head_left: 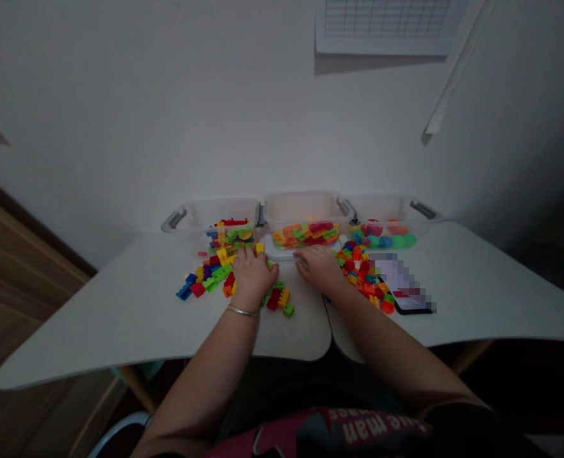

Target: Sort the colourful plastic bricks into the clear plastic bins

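Observation:
My left hand (252,277), with a silver bangle at the wrist, lies palm down over a pile of coloured toy building blocks (222,273). Its fingers are spread apart and touch the blocks; what is under the palm is hidden. My right hand (320,267) is at the front of the middle clear plastic box (305,213), beside a flat white piece (282,256) under that box. Its fingers are curled together, and whatever they hold is hidden. Between my hands lie a few loose red, yellow and green blocks (279,299).
A left box (234,210) holds mixed blocks, the middle one yellow, orange and red blocks, and a right box (381,207) round coloured pieces. More blocks (365,277) lie right of my right hand, beside a phone (405,292). A seam divides the white tabletop (133,305).

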`<state>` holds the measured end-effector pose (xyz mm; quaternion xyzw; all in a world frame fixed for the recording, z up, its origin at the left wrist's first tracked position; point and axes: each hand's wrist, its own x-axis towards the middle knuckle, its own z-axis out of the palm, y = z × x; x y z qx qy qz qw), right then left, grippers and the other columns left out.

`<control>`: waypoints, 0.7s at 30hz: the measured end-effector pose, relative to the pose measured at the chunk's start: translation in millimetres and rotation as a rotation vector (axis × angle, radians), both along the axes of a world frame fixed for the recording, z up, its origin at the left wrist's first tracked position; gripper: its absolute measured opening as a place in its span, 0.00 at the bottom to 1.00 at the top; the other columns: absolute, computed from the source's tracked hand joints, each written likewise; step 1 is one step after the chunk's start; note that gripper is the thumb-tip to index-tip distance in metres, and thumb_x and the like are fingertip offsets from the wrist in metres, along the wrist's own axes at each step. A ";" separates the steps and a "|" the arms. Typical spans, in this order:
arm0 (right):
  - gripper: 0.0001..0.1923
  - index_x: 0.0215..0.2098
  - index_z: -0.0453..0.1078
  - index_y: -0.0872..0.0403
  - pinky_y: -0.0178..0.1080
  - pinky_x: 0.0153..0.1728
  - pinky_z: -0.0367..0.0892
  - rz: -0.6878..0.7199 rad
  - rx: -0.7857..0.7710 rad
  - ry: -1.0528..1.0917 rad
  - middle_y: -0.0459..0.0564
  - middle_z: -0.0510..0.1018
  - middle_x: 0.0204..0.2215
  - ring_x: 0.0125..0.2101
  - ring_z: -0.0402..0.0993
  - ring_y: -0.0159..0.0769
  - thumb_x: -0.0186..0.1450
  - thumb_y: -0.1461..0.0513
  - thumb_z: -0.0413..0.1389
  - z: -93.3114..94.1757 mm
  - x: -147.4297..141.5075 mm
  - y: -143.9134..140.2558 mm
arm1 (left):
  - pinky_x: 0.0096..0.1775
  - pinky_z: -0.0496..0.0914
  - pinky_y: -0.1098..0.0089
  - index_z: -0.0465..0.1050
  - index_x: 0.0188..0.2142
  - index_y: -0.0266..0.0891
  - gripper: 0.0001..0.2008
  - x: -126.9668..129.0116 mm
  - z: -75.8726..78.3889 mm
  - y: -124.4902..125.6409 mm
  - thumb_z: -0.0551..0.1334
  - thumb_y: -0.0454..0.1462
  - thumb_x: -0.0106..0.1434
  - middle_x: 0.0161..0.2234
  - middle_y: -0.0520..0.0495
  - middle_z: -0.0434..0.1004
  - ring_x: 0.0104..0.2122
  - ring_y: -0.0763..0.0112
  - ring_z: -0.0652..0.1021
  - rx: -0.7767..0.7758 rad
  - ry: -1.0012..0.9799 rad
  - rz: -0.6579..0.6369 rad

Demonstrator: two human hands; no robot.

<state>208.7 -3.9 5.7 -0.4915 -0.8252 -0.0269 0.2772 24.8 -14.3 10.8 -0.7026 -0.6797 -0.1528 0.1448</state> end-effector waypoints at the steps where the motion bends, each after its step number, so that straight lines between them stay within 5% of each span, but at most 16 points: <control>1: 0.13 0.47 0.75 0.55 0.46 0.51 0.63 0.004 -0.014 -0.033 0.56 0.81 0.43 0.46 0.74 0.45 0.67 0.61 0.53 -1.7 0.1 -1.2 | 0.47 0.65 0.53 0.78 0.43 0.33 0.23 0.7 -0.8 -0.6 0.58 0.49 0.61 0.45 0.31 0.72 0.50 0.42 0.68 0.006 0.003 -0.001; 12: 0.15 0.49 0.74 0.55 0.48 0.55 0.60 0.016 -0.130 -0.132 0.56 0.81 0.46 0.47 0.75 0.45 0.66 0.61 0.54 -11.9 0.4 -2.3 | 0.48 0.66 0.53 0.80 0.41 0.35 0.15 1.6 -2.7 1.7 0.58 0.40 0.61 0.45 0.33 0.72 0.49 0.45 0.67 -0.020 -0.034 -0.073; 21: 0.16 0.52 0.73 0.57 0.47 0.54 0.62 0.047 -0.061 -0.037 0.56 0.81 0.46 0.46 0.74 0.44 0.67 0.63 0.53 -13.3 1.7 -3.3 | 0.51 0.66 0.60 0.75 0.36 0.39 0.05 -1.1 -10.3 14.4 0.62 0.36 0.60 0.41 0.42 0.73 0.46 0.58 0.71 -0.006 -0.261 -0.399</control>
